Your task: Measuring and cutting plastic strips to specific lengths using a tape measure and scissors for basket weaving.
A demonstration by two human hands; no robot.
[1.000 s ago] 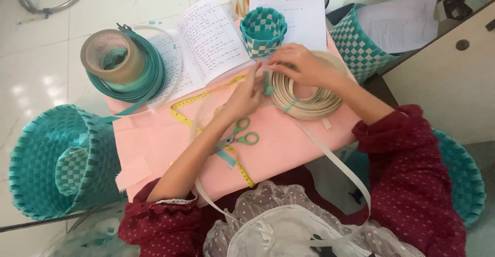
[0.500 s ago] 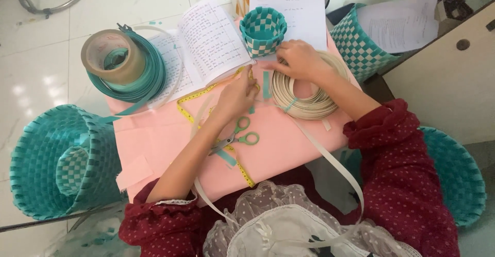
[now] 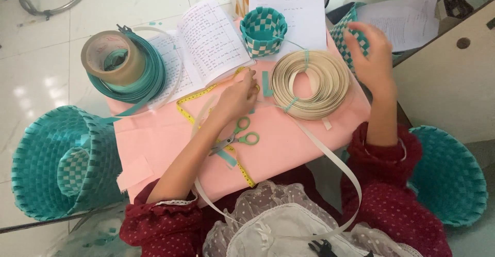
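Two hands split: left hand (image 3: pixel 238 93) pinches cream strip end by the measuring tape (image 3: pixel 198 98); right hand (image 3: pixel 372 55) open, empty, lifted beyond cream strip coil (image 3: pixel 310 84). Measuring step; next needs scissors (image 3: pixel 238 138).

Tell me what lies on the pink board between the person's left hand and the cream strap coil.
In the head view, a short teal strip piece lies on the pink board between the left hand and the cream strap coil; otherwise that stretch is bare.
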